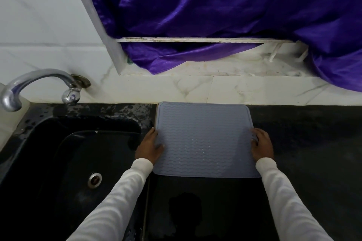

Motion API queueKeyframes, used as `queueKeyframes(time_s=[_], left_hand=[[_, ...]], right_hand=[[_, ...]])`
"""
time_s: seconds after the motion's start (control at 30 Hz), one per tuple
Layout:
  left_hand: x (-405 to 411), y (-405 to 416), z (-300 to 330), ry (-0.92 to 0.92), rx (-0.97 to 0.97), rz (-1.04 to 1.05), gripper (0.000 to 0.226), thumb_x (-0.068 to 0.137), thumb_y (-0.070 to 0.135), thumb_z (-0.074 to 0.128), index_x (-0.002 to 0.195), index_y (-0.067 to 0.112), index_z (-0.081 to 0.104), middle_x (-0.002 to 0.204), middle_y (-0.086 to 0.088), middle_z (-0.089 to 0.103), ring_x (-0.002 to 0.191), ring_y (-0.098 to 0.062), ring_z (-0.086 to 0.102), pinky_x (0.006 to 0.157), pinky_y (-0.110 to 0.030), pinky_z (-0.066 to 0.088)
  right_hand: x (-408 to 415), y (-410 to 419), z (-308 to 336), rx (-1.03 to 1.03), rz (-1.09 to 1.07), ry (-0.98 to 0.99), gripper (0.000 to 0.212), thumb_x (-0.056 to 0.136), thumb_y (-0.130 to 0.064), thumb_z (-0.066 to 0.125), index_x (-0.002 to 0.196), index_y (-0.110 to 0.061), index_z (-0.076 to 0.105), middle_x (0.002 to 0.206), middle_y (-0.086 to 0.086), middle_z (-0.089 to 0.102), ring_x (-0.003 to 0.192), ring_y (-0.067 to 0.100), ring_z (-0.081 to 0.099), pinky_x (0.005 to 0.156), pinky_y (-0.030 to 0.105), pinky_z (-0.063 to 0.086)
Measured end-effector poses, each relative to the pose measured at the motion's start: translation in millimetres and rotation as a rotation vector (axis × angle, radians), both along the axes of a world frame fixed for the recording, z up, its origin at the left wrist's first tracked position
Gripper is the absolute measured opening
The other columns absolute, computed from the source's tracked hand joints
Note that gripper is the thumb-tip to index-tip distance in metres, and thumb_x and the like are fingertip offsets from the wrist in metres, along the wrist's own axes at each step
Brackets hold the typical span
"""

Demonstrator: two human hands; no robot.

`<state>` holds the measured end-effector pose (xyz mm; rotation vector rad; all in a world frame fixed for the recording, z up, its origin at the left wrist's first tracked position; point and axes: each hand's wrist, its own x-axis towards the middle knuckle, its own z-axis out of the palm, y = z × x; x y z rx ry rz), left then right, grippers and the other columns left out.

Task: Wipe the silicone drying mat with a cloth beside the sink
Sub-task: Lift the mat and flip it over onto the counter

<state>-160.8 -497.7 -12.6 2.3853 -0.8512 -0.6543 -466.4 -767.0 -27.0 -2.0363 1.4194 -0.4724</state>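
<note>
A grey silicone drying mat point(204, 139) with a wavy ribbed surface lies flat on the black counter, its far edge against the marble backsplash. My left hand point(149, 146) grips the mat's left edge, thumb on top. My right hand point(262, 146) grips the right edge the same way. Both arms wear white sleeves. No cloth is in view.
A black sink point(74, 162) with a round drain sits left of the mat, under a chrome tap point(37, 86). The counter's wet strip behind the sink is speckled. Black counter point(313, 152) stretches to the right. Purple fabric point(215, 15) hangs over the window ledge behind.
</note>
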Motion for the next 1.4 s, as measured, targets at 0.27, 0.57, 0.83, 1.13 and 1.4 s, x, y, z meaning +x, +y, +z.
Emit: queueKeyframes(time_s=[0.27, 0.57, 0.83, 1.13, 1.4], left_hand=[[-17.6, 31.4, 1.0, -0.061, 0.088, -0.109, 0.070, 0.093, 0.028, 0.062, 0.154, 0.021, 0.028, 0.162, 0.004, 0.019, 0.133, -0.025, 0.047, 0.105, -0.038, 0.043], [-62.6, 60.8, -7.2, -0.040, -0.047, 0.036, 0.047, 0.090, 0.005, 0.062, 0.137, 0.010, 0.056, 0.157, -0.008, 0.032, 0.133, -0.030, 0.048, 0.107, -0.028, 0.035], [-74.6, 62.5, -8.1, -0.029, -0.065, 0.117, 0.044, 0.085, -0.002, 0.062, 0.128, 0.008, 0.062, 0.150, -0.008, 0.041, 0.126, -0.029, 0.053, 0.102, -0.023, 0.034], [-79.4, 72.6, -3.3, -0.107, 0.020, 0.036, 0.043, 0.093, 0.015, 0.059, 0.136, 0.017, 0.054, 0.155, 0.004, 0.032, 0.113, -0.031, 0.061, 0.093, -0.042, 0.050], [-99.0, 95.3, -5.7, -0.128, -0.117, 0.086, 0.035, 0.087, 0.010, 0.066, 0.122, 0.014, 0.064, 0.145, 0.001, 0.045, 0.111, -0.026, 0.061, 0.088, -0.035, 0.049]], right_hand=[[-3.2, -0.6, 2.7, 0.067, -0.011, 0.011, 0.038, 0.094, -0.009, 0.056, 0.132, -0.008, 0.055, 0.147, 0.013, 0.034, 0.131, 0.033, 0.040, 0.111, 0.044, 0.033], [-60.7, 57.7, 9.7, 0.190, -0.140, -0.048, 0.036, 0.077, 0.010, 0.064, 0.107, -0.009, 0.068, 0.124, 0.016, 0.047, 0.100, 0.034, 0.060, 0.083, 0.039, 0.054], [-64.5, 75.8, 12.4, 0.279, -0.362, -0.222, 0.035, 0.078, 0.014, 0.064, 0.106, -0.005, 0.071, 0.100, 0.015, 0.068, 0.060, 0.015, 0.064, 0.049, 0.000, 0.041], [-62.3, 86.1, 5.3, 0.022, -0.239, -0.067, 0.031, 0.077, 0.012, 0.066, 0.106, 0.002, 0.070, 0.117, 0.023, 0.054, 0.097, 0.040, 0.061, 0.092, 0.030, 0.043], [-77.2, 105.5, 15.3, -0.158, -0.023, 0.056, 0.037, 0.073, 0.009, 0.072, 0.103, -0.013, 0.073, 0.114, 0.015, 0.059, 0.098, 0.043, 0.053, 0.088, 0.033, 0.041]])
